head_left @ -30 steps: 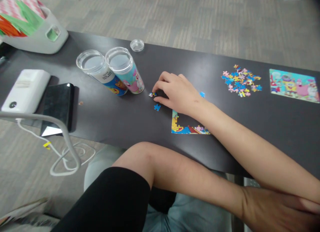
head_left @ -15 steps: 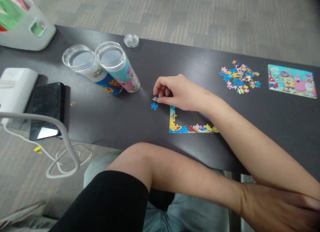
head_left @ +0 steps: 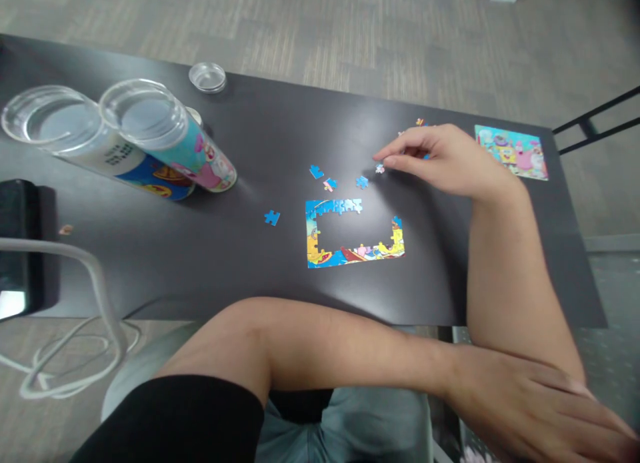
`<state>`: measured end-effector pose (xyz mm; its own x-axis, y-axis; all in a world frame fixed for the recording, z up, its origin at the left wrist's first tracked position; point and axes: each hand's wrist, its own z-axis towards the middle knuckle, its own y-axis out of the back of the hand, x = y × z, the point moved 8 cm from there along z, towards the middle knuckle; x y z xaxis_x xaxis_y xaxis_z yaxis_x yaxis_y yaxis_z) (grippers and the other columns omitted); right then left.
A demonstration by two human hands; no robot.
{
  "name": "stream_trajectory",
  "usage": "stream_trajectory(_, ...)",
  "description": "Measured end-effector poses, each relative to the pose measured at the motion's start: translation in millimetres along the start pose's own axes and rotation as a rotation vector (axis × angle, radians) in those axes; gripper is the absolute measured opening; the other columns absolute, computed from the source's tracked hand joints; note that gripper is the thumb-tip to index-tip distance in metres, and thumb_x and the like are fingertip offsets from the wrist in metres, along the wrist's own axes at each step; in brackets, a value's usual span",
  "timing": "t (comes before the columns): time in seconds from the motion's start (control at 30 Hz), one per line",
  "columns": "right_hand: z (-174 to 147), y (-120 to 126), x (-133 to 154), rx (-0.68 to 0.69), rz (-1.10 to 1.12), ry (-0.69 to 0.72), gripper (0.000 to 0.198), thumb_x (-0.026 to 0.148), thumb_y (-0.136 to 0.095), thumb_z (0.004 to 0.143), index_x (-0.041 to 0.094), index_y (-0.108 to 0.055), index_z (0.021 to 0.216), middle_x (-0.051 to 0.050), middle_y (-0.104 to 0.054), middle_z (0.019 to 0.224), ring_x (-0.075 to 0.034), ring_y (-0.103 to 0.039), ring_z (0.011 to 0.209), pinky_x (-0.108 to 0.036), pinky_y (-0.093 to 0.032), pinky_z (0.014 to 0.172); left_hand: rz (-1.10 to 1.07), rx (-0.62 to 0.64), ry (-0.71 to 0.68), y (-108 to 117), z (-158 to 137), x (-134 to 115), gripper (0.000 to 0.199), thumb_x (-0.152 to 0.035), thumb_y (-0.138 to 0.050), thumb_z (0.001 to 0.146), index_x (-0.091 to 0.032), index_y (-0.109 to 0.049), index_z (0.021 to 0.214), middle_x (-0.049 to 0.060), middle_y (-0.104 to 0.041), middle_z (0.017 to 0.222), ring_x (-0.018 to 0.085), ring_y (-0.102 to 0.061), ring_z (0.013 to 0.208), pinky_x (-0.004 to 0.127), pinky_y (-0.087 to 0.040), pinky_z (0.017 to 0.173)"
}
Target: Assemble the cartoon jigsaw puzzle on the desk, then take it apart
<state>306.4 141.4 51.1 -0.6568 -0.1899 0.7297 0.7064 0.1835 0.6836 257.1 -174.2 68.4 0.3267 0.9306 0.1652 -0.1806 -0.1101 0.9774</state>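
Note:
My right hand (head_left: 440, 158) is over the table with thumb and forefinger pinched around a small pale jigsaw piece (head_left: 380, 169). Just left of it lies a blue puzzle piece (head_left: 362, 182), not touching the fingers. A partly joined puzzle border (head_left: 355, 255) sits below, with a gap in its top right. Two loose pieces, one blue (head_left: 316, 172) and one blue and pink (head_left: 330, 184), are above the border. Another blue piece (head_left: 272, 217) lies to its left. My left hand (head_left: 525, 396) rests flat across my right arm near the elbow, fingers stretched out.
Two clear-topped printed canisters (head_left: 210, 160) stand at the left, a clear lid (head_left: 207, 77) behind them. The puzzle's picture card (head_left: 515, 153) lies at the right. My right hand largely hides the piece pile (head_left: 420, 122). A black device (head_left: 20, 263) and grey cable (head_left: 95, 283) are at far left.
My right hand has moved right, from beside the border's left end towards the piece pile, with the small piece at its fingertips. The view has shifted, uncovering the border. My left hand stays on my arm.

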Motion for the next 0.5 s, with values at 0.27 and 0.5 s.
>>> stream_trajectory(0.27, 7, -21, -10, 0.093, 0.018, -0.027, 0.043, 0.072, -0.109, 0.098, 0.032, -0.097, 0.11, -0.004, -0.091, 0.094, -0.029, -0.08, 0.088, -0.048, -0.065, 0.086, -0.129, -0.168, -0.168, -34, 34, -38, 0.092, -0.031, -0.022, 0.116, -0.071, -0.034, 0.198, -0.037, -0.037, 0.204, -0.008, -0.033, 0.189, 0.022, -0.037, 0.131)
stream_trajectory(0.5, 5, -18, 3, 0.026, -0.118, -0.003, 0.041, 0.066, -0.11, 0.098, 0.031, -0.089, 0.094, -0.006, -0.087, 0.094, -0.03, -0.076, 0.087, -0.049, -0.059, 0.082, -0.012, -0.127, -0.166, -24, 22, -32, 0.101, -0.023, -0.022, 0.113, -0.077, -0.027, 0.197, -0.044, -0.026, 0.204, -0.012, -0.031, 0.187, 0.019, -0.034, 0.13)
